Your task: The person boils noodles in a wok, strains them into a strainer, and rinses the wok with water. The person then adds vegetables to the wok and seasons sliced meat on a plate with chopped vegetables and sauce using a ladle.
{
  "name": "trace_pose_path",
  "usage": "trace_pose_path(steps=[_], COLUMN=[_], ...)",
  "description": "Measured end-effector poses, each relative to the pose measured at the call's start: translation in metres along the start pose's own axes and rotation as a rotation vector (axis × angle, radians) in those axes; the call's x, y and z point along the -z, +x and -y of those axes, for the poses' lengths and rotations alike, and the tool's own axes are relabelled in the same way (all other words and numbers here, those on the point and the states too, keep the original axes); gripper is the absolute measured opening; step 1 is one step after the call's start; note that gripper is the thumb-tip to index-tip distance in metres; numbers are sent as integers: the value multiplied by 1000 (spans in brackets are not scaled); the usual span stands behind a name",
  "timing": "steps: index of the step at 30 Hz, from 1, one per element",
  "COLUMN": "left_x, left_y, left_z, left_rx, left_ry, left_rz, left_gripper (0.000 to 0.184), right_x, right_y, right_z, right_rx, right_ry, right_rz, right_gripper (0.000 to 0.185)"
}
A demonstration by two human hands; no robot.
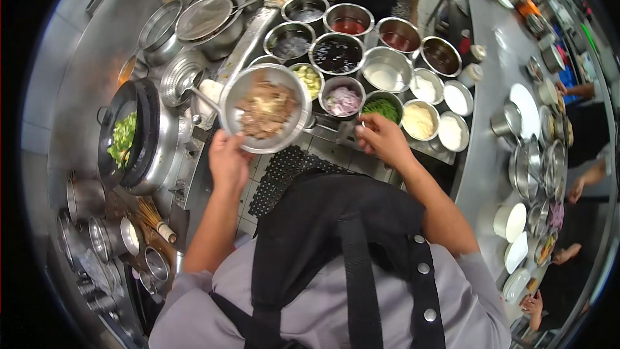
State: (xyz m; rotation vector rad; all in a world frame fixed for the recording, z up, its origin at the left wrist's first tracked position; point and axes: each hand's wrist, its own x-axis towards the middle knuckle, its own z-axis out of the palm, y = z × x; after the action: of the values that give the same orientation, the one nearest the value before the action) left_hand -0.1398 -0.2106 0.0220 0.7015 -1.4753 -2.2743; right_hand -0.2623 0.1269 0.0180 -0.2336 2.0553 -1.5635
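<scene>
My left hand (230, 160) grips the rim of a metal bowl (278, 145), tilted slightly toward me. Inside lie brown sliced meat (266, 113) and a pale, minced-looking heap on top. My right hand (382, 137) hovers at the near edge of a container of chopped green herbs (381, 110), thumb and fingers pinched together; whatever they hold is too small to make out. Beside it stand containers of chopped red onion (342, 99) and a pale yellow paste (420, 120).
On the left, a black wok (139, 136) holds cut green vegetables (123, 142). A perforated ladle (184, 77) and pots sit behind it. Sauce containers (337, 53) fill the middle station. Along the right counter (481, 148) are bowls, plates and other people's hands (584, 181).
</scene>
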Motion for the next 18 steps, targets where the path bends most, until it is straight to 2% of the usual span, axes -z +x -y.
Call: trace_pose_path(steps=[2,4,5,6,8,14,16,18], left_x=[27,70,84,91,101,131,125,116], left_y=[7,17,16,12,3,-12,-14,-12], left_z=[-28,-46,-51,-61,-69,-39,-27,-20], left_rx=[-105,-165,-184,-205,-210,-156,-51,-25], left_ry=[-71,-92,-94,-98,-84,-79,-133,-125], left_rz=[-184,-206,-241,-276,-313,-328,-349,-348], left_gripper=[10,8,7,7,7,10,11,11], right_x=[-33,-61,-76,-89,-111,-118,-106,-93], right_y=[67,121,138,159,197,227,242,245], right_z=[6,23,29,32,31,23,12,21], right_rx=[244,420,477,487,367,360,566,555], right_ry=[-360,-639,-805,-811,-1116,-1206,-1064,-934], right_rz=[-53,-50,-92,-77,1,57,52,45], right_gripper=[43,46,38,38,31,27,29,30])
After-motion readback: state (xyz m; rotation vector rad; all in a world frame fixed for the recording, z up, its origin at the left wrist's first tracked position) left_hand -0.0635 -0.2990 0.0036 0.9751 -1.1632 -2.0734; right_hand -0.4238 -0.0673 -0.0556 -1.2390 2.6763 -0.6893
